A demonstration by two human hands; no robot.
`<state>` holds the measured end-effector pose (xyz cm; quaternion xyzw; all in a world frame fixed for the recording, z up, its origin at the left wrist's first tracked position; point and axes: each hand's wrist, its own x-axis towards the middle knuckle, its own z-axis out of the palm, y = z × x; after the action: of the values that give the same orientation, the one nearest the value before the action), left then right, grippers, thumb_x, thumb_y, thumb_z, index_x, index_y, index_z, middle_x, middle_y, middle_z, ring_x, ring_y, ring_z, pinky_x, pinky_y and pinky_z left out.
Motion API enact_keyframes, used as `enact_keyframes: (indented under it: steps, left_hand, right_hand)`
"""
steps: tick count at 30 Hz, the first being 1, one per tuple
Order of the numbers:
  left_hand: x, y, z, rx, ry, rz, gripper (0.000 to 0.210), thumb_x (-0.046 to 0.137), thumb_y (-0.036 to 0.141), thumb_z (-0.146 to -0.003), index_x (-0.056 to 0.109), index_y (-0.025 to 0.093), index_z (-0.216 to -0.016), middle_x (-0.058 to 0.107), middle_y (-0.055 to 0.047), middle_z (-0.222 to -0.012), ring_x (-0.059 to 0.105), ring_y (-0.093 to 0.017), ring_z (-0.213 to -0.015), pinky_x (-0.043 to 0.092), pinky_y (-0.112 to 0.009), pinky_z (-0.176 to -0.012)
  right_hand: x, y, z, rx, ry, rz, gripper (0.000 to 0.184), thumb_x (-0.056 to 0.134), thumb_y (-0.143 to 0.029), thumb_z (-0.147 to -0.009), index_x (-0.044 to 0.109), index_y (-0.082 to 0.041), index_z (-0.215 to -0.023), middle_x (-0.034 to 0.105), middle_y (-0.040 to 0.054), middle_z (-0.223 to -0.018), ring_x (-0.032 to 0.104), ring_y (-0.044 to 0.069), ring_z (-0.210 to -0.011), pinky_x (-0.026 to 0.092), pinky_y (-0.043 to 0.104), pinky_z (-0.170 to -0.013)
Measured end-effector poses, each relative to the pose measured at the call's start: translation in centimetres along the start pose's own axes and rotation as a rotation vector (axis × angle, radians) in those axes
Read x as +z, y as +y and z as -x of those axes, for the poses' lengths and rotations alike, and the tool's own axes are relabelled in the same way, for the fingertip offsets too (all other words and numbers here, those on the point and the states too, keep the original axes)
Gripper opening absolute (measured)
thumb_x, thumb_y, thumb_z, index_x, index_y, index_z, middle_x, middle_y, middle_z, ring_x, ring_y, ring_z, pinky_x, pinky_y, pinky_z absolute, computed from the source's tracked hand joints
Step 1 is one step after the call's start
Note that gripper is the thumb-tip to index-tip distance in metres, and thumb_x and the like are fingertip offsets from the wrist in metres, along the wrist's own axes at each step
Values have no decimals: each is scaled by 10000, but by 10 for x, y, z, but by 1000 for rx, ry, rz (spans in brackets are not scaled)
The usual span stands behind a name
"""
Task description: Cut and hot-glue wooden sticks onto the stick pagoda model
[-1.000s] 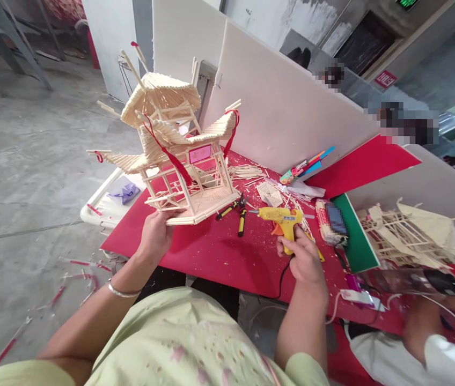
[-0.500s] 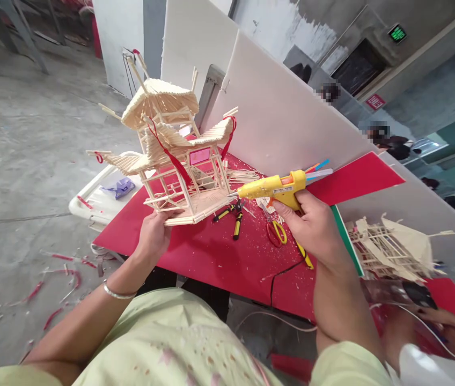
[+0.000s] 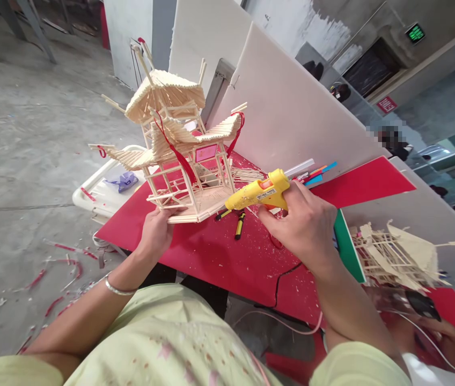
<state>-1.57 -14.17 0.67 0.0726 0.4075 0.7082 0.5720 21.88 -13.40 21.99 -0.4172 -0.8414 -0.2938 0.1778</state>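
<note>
My left hand (image 3: 158,229) is closed on the near left edge of a model pavilion (image 3: 191,136) built from thin wooden sticks, and holds it up over the red table (image 3: 227,262). The pavilion has two tiers of roof, red ribbons and a pink plaque. In my right hand (image 3: 306,222) is a yellow hot glue gun (image 3: 262,192), with a clear glue stick (image 3: 300,168) out of its back. Its nozzle points left at the pavilion's base; whether the tip touches cannot be made out. Below lie pliers with yellow-and-black handles (image 3: 239,225), partly hidden by the pavilion and glue gun.
Loose sticks (image 3: 247,175) lie behind the glue gun, near coloured strips (image 3: 320,172). White partition boards (image 3: 287,102) stand behind the table. On the right are another stick model (image 3: 400,254) and a co-worker's hand (image 3: 440,329). A white plastic stool (image 3: 90,195) stands left; scraps litter the floor.
The glue gun has moved left and down along the pavilion's base edge and now tilts more, with its nozzle lower. My right hand now hides the scissors. The left hand keeps its hold.
</note>
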Motion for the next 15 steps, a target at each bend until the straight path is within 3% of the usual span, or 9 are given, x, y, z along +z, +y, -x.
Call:
enact_keyframes:
  steps: [9,15]
  left_hand:
    - [2,3,3,2,21,16,43,759,145,-685,782,175,-664,764,-76,-759,742,-283,-986,603,-325,-865]
    - [2,3,3,6,8,3,95,816,227,-611,794,156,-669,760,-79,-752,734,-274,-935,590,-318,-820]
  right_hand:
    - [1,-10,-7,-45,-29,18,257,659,-315,-889,659,-173,-1104,706,67,-898,653,226,-755,384,315,-624]
    - [0,-13,-8,-70,-38,36,214,632,-280,-894,647,-172,-1078,706,58,-870,644,218,-725,375,317,-616]
